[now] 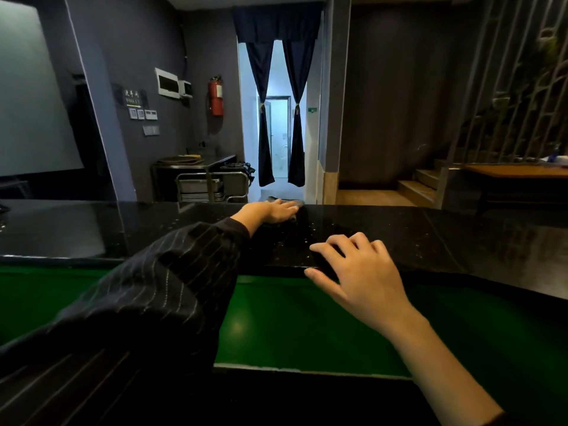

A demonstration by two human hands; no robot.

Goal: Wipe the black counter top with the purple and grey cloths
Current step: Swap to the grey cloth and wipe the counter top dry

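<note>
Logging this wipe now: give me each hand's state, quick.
Left hand: flat and open, pressing a cloth at the far edge of the black counter top.
Right hand: fingers spread over the near edge; whether a cloth lies under it cannot be told.

A dark wall sign (132, 98) on the grey wall reads "TOILET" beneath small Chinese characters too blurred to read, with a yellow arrow pointing right.

Counter top (399, 229) glossy black speckled stone; sleeve (172, 272) pinstriped cloth.
</note>
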